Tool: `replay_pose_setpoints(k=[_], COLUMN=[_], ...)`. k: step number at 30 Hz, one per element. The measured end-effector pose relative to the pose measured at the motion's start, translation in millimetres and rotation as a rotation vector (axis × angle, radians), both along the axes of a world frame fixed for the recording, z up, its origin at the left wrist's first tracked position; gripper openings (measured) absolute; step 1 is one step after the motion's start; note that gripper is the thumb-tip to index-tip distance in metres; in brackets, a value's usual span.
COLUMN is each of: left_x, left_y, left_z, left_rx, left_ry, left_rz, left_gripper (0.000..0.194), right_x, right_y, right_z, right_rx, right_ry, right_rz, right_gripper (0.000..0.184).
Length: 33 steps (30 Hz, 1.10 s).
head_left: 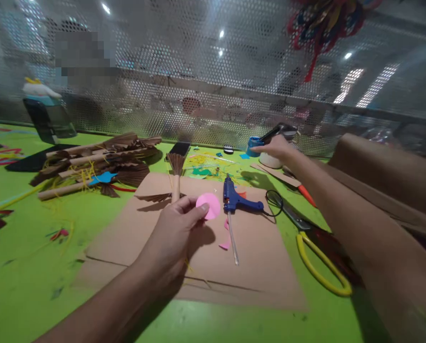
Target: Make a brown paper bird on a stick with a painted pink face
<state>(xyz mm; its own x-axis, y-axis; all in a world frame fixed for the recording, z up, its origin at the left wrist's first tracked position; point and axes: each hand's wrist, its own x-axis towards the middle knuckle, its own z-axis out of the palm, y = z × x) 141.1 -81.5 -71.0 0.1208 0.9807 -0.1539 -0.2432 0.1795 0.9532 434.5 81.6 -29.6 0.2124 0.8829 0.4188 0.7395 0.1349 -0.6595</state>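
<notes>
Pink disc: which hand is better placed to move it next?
Left, probably: the left hand pinches the pink disc, while the right hand is farther off, near the blue object.

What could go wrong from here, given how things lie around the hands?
The blue glue gun lies near the left hand, which pinches the pink disc; if hot, it might burn skin or mark the brown paper beneath. With the right hand reaching far forward, its forearm could knock the yellow-handled scissors when drawn back.
</notes>
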Motion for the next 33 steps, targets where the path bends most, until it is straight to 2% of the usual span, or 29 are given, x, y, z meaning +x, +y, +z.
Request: replay_pose_setpoints(k=[2,4,5,7,10,12,15,20,24,27,30,33], left_x=[1,2,4,9,19,27,35,44,47,39,24,11], left_y=[-3,-8,-11,-16,-25,-31,-36,-32,-26,-20,-13,-8], left_z=[3.4,5.3,5.3,2.8,-7.1,-15.0,-23.0,-25.5,-25.4,-25.6,-25.2,-23.7], left_rx=[0.059,0.122,0.158,0.213,0.246,0.284,0.421,0.742,0.873,0.884,0.79,0.689], left_ry=[0.015,0.046,0.07,0.15,0.3,0.377,0.492,0.822,1.021,1.064,1.064,1.045], left_rz=[-0.015,-0.062,-0.094,-0.167,-0.247,-0.287,-0.314,-0.35,-0.397,-0.418,-0.416,-0.391], left_gripper=[0.025,0.037,0.042,0.041,0.026,0.024,0.023,0.009,0.011,0.012,0.012,0.01], right_x=[-8,-20,-27,-39,-52,-58,-62,-54,-43,-36,-30,-27], right_y=[-47,-102,-128,-172,-209,-216,-213,-210,-220,-230,-235,-238], right_z=[16.6,20.1,16.6,1.8,-24.9,-36.1,-41.2,-45.1,-49.3,-48.7,-48.4,-50.1], right_rx=[-0.041,-0.105,-0.155,-0.239,-0.356,-0.375,-0.354,-0.311,-0.313,-0.24,-0.159,-0.083], right_ry=[0.079,0.157,0.171,0.172,0.147,0.09,0.03,-0.009,-0.066,-0.116,-0.129,-0.067], right_rz=[0.192,0.368,0.398,0.348,0.333,0.293,0.233,0.219,0.128,0.046,-0.008,0.033], right_gripper=[0.039,0.039,0.04,0.046,0.039,0.034,0.03,0.026,0.023,0.024,0.016,0.014])
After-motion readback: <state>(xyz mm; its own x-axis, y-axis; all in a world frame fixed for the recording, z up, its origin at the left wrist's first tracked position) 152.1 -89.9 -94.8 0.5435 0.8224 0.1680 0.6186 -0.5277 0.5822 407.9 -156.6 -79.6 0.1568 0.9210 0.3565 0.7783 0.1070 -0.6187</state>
